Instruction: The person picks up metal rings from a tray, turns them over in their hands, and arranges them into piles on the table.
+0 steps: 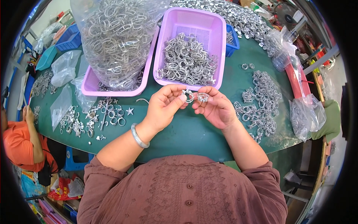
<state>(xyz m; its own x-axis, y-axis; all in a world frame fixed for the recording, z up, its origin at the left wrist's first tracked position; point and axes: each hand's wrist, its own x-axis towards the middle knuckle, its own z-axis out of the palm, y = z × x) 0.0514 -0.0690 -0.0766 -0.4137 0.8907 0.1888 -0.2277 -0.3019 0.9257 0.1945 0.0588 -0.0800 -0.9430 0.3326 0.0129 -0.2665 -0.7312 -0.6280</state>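
Observation:
My left hand (164, 106) pinches a silver metal ring (189, 96) with a raised decoration between thumb and fingertips. In my right hand (220, 110) is a second silver ring (203, 97), held close beside the first. Whether the two rings touch is too small to tell. Both hands are over the green table (182, 136), just in front of a purple basket (159, 56). A pile of similar rings (188, 59) lies inside that basket. To the right of my right hand spreads a heap of linked-looking rings (263, 100).
A bulging clear bag of rings (117, 41) stands in another purple basket (113, 92). Loose rings and star pieces (76, 123) lie at left. Metal pieces (238, 18) cover the far table. A blue bin (232, 46) stands behind. A person in orange (20, 143) sits at left.

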